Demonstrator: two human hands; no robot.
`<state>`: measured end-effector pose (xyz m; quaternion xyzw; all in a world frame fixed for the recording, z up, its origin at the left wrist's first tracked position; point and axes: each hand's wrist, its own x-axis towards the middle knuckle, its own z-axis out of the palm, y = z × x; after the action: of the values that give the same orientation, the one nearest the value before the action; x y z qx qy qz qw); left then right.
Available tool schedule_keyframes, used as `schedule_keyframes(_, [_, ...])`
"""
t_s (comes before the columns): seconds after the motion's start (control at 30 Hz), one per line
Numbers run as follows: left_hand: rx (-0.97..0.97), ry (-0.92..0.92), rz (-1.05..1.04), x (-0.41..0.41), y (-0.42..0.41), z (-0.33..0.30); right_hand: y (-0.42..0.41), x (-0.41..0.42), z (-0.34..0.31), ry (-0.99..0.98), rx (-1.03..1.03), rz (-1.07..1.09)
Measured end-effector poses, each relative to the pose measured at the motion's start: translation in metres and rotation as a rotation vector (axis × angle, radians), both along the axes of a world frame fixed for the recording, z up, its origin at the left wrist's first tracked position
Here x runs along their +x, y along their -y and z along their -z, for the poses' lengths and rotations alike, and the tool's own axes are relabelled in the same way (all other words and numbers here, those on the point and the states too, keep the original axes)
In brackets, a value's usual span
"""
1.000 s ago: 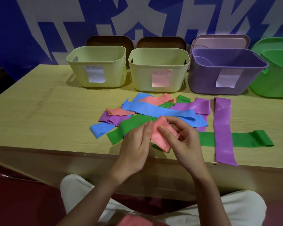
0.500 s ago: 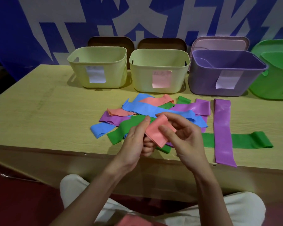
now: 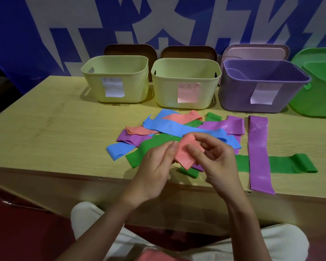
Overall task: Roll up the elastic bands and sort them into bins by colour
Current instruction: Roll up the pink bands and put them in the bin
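Observation:
Both hands hold a partly rolled salmon-pink band (image 3: 184, 154) just above the table's front edge. My left hand (image 3: 154, 166) pinches its left side and my right hand (image 3: 217, 159) curls round its top and right side. Behind them lies a loose pile of flat bands: a blue band (image 3: 177, 128), a pink band (image 3: 183, 116), a purple band (image 3: 224, 126) and a green band (image 3: 151, 146). A long purple band (image 3: 258, 151) lies apart at the right, crossing a long green band (image 3: 290, 163). At the back stand two pale yellow bins (image 3: 117, 80) (image 3: 184, 84), a purple bin (image 3: 260, 89) and a green bin (image 3: 318, 87).
The wooden table (image 3: 45, 138) has bare surface on its left half. Lids lean against the blue wall behind the bins. Each front bin carries a paper label. My knees in white trousers (image 3: 282, 240) sit below the table edge.
The hands have lifted slightly and turned the pink band over; the left fingers have shifted from behind it to a pinch at its left edge. The pile on the table is unchanged.

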<state>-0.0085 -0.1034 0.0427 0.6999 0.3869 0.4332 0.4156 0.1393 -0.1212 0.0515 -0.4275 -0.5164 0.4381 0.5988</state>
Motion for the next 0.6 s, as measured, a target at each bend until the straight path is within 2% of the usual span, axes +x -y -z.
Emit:
schedule_keyframes(0.13, [-0.032, 0.012, -0.035, 0.001, -0.001, -0.002, 0.000, 0.004, -0.005, -0.016, 0.001, -0.050])
schedule_keyframes(0.43, [-0.378, 0.353, 0.082, 0.007, 0.002, -0.019, -0.006, 0.010, -0.008, 0.043, 0.105, -0.063])
schedule_keyframes(0.6, [-0.430, 0.285, 0.139, 0.005, -0.004, -0.018, -0.010, 0.021, -0.012, 0.204, 0.123, -0.167])
